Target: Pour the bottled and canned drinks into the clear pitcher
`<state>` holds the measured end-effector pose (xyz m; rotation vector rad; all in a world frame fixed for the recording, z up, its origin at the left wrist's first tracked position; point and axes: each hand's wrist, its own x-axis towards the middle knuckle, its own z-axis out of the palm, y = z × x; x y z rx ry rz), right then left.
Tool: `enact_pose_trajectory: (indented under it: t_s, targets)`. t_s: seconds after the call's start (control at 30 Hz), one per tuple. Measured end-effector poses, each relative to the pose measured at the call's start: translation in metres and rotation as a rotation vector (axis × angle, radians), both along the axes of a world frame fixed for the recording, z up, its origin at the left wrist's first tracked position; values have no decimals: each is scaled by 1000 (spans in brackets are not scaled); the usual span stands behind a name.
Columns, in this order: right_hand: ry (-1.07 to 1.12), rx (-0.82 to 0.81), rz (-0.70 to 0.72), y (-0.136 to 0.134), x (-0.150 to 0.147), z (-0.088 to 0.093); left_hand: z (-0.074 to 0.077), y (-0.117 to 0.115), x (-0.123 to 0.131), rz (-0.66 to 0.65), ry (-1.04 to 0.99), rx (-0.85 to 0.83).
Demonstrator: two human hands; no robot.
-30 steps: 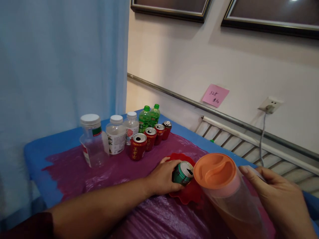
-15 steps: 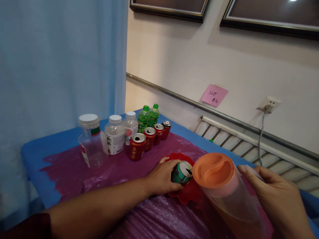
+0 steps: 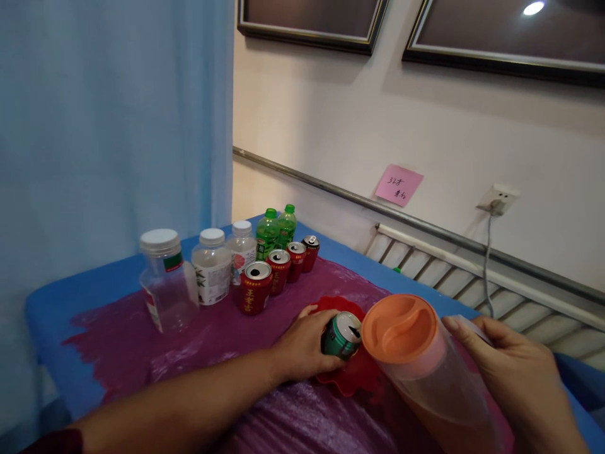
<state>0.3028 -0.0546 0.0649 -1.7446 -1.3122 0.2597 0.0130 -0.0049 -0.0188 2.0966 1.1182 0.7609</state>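
Observation:
My left hand (image 3: 307,347) is wrapped round an opened green drink can (image 3: 339,340), which leans to the right above a red scalloped bowl (image 3: 347,378). Close beside the can's mouth is the orange lid (image 3: 401,329) of a clear plastic pitcher (image 3: 444,397). My right hand (image 3: 524,372) grips the pitcher by its handle, keeping it tilted toward the can. Liquid shows inside the pitcher. Whether any is flowing between lid and can, I cannot tell. The pitcher's bottom runs out of view.
Several red cans (image 3: 256,290) stand in a slanting row. Behind them are green bottles (image 3: 268,236), white-capped bottles (image 3: 211,271) and a large clear jar (image 3: 167,284). Purple plastic sheeting (image 3: 227,340) covers the blue table (image 3: 108,271). A radiator (image 3: 439,271) lies beyond the right edge.
The view has shifted slightly, so the things on the table sit a little lower and further left. Both hands keep their grips, with can and pitcher in nearly the same position.

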Motion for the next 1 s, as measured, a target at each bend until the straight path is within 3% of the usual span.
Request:
enact_pose_trajectory:
  t_s: [0.2, 1.0]
  targets:
    - [7, -12, 27, 2, -1, 3, 4, -1, 0, 41, 49, 24]
    - [44, -70, -11, -2, 0, -1, 3, -2, 2, 4, -20, -25]
